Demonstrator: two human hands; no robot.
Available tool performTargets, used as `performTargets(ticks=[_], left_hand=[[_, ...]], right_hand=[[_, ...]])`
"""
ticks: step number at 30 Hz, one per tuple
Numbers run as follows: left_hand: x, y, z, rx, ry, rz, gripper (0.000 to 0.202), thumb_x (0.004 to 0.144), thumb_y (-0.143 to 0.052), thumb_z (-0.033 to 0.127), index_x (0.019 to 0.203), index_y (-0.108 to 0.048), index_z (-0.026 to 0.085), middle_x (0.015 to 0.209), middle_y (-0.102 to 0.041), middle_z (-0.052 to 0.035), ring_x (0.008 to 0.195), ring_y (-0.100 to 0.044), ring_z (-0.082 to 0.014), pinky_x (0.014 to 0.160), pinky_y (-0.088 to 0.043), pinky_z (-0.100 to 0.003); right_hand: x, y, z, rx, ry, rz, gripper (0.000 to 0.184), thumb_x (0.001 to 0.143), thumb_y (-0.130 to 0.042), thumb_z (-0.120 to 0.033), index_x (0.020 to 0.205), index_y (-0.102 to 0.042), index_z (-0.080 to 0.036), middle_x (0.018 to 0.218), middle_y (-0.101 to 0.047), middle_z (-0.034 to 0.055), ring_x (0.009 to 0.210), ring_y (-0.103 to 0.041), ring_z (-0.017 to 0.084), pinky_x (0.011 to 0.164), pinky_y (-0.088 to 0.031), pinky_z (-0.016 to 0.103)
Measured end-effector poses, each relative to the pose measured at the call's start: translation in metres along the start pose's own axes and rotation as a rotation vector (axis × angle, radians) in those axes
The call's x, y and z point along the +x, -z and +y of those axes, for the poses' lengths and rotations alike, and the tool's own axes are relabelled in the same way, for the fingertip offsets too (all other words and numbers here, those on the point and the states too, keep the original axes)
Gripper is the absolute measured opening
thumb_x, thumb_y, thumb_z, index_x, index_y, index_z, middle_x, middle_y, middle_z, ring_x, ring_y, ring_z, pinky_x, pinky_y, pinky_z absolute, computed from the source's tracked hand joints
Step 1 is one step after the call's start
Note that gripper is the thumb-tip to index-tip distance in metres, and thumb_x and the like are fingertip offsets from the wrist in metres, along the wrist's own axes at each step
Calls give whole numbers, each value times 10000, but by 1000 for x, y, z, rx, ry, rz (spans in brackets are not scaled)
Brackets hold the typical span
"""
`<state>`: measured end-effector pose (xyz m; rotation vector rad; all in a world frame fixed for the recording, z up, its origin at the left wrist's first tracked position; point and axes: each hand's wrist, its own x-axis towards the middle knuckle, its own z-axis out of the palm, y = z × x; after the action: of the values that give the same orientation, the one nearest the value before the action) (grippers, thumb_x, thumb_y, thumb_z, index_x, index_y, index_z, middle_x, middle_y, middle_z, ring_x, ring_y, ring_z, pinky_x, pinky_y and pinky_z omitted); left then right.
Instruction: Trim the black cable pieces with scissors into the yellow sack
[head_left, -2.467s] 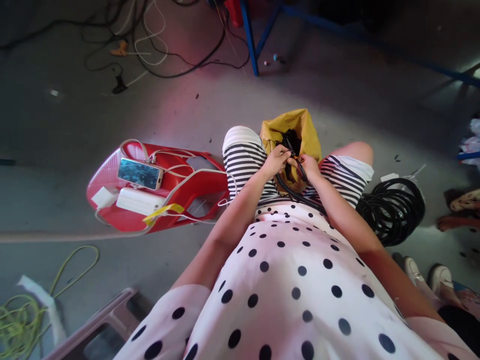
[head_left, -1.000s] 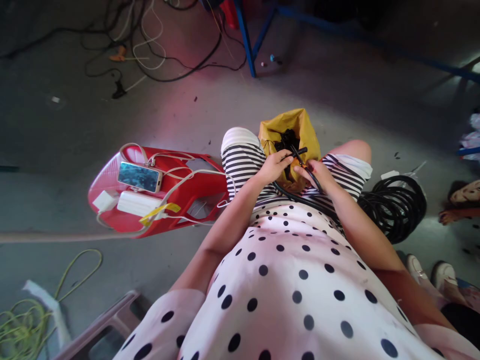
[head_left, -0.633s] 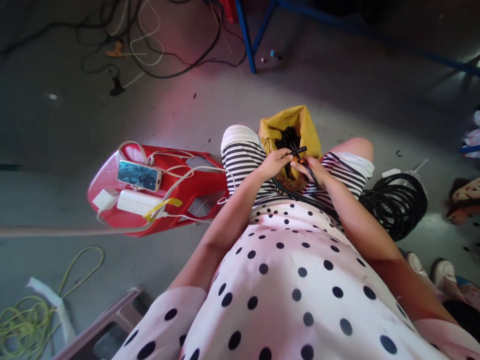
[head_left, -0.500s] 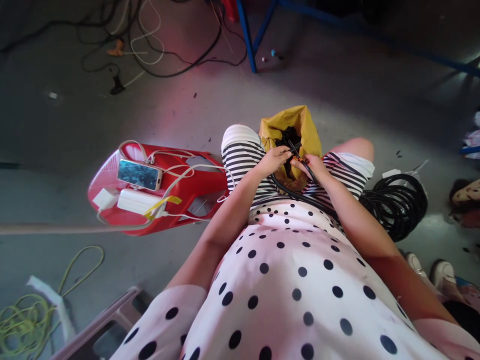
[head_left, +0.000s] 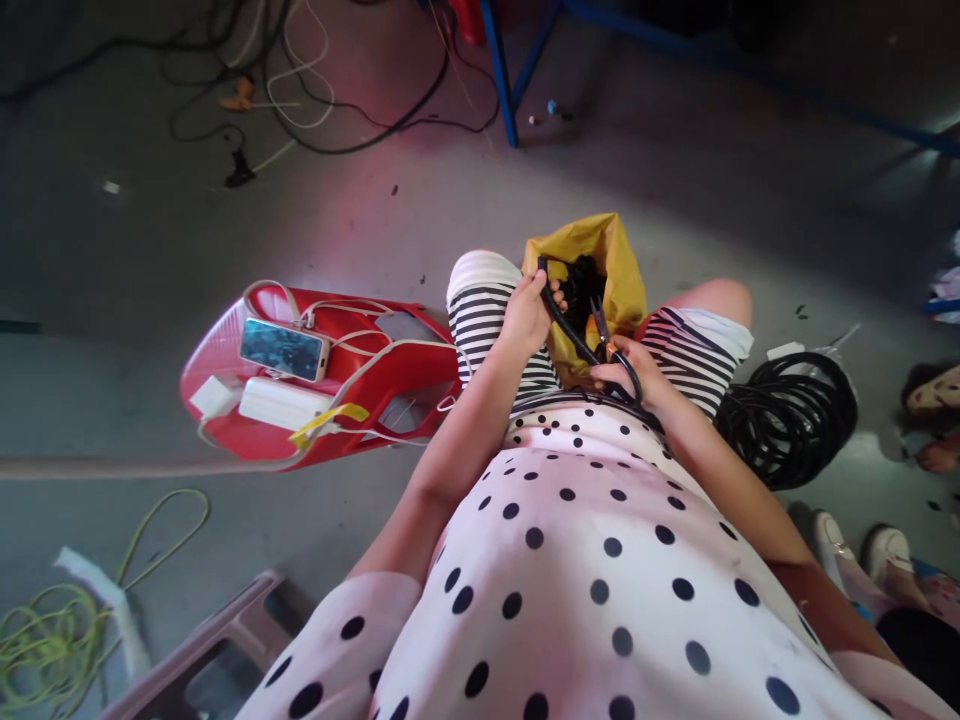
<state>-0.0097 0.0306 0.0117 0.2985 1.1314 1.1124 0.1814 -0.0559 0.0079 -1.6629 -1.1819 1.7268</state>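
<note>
Yellow bag [head_left: 628,262] open between knees [head_left: 726,302]; black pieces [head_left: 582,284] inside, shapes unclear.

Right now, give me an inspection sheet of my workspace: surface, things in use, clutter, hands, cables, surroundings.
Surface: grey floor, dark scraps.
Things in use: black tube, scissors, open yellow bag with dark pieces inside.
Clutter: phone and white box on a red seat; black coil at right.
Hands: left hand grips the black tube near its end; right hand holds scissors.
Cables: pale cable across the red seat; black cable and yellowish cord on the floor.
Surroundings: blue frame ahead; another person's shoes at lower right.
</note>
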Motion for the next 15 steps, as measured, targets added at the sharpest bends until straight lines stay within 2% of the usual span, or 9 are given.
performTargets(ticks=[3,6,8,12,15], left_hand=[[-16,-11,-9,17,-4,27,170,1162,-635,294,1047,-527,231,766,-557,59,625,-535,-70,630,-494,-174],[-31,-16,-15,130,32,-19,146,1172,-604,247,1042,-540,223,699,-468,92,517,-374,-48,504,-321,-155],[-37,-15,-15,227,65,-85,162,1153,-664,294,1045,-567,221,661,-420,109,483,-304,-43,470,-236,-159],[-42,-10,-13,333,47,-141,258,1084,-781,362,999,-584,218,621,-367,122,469,-284,-39,474,-219,-163],[-39,-7,-17,376,16,-167,269,1055,-810,370,976,-606,212,613,-381,115,488,-319,-49,495,-250,-180]], right_hand=[[-3,-6,0,61,31,87,745,575,-1014,-755,831,-491,-291,662,-600,-37,608,-624,210,587,-528,358],[4,-5,-1,44,60,140,751,660,-932,-876,858,-501,-293,685,-600,-24,644,-601,209,614,-509,360],[9,1,-1,12,67,146,758,707,-878,-927,865,-501,-288,707,-598,-14,673,-580,202,628,-484,352],[11,13,-1,-88,95,136,741,733,-890,-895,849,-505,-274,727,-567,-23,712,-529,182,655,-435,336],[11,14,-4,-164,101,113,694,771,-865,-871,864,-538,-266,746,-574,-25,729,-529,186,676,-431,338]])
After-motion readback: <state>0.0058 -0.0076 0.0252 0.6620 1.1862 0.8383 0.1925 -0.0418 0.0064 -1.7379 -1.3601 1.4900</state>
